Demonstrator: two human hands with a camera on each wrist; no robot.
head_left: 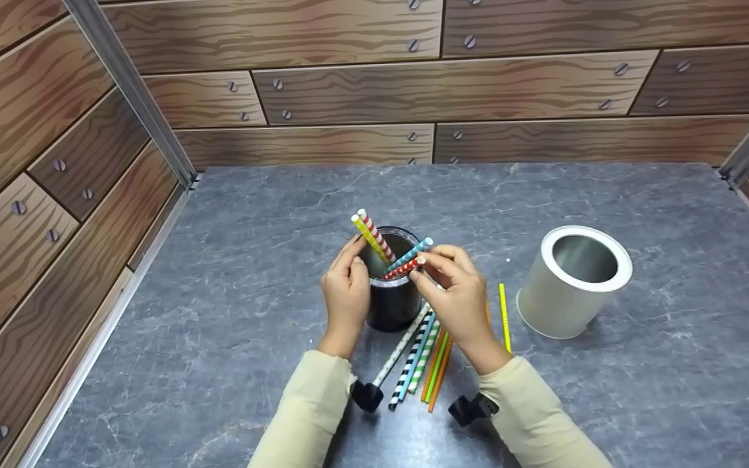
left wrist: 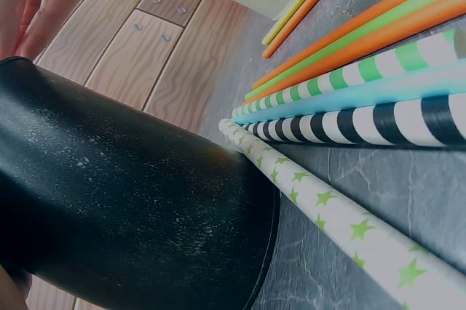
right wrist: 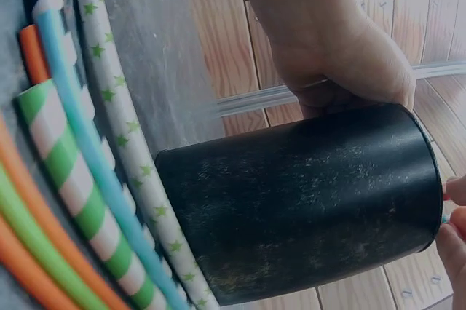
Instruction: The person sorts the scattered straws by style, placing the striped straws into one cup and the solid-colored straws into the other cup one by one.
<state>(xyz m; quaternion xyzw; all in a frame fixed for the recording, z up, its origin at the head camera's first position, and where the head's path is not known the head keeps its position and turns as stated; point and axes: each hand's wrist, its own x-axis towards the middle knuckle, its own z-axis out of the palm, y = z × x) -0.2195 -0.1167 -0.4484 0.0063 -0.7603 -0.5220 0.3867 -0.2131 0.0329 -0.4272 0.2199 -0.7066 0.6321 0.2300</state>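
Note:
A black can (head_left: 393, 307) stands upright on the table. My left hand (head_left: 347, 289) grips its left side near the rim. Leaning inside the can are a yellow straw (head_left: 367, 235) and a red-and-white striped straw (head_left: 381, 240). At the right rim, my right hand (head_left: 456, 296) pinches a red straw with white dots (head_left: 402, 268), its tip between thumb and fingers. Beside it, a blue patterned straw (head_left: 415, 251) slants out of the can close to those fingers. In the right wrist view the fingertips (right wrist: 455, 241) show at the can's mouth.
Several loose straws lie in front of the can, among them a white one with green stars (left wrist: 320, 197), a black-and-white striped one (left wrist: 364, 128) and orange ones (head_left: 439, 383). A silver can (head_left: 553, 302) stands to the right, with a yellow straw (head_left: 504, 318) next to it.

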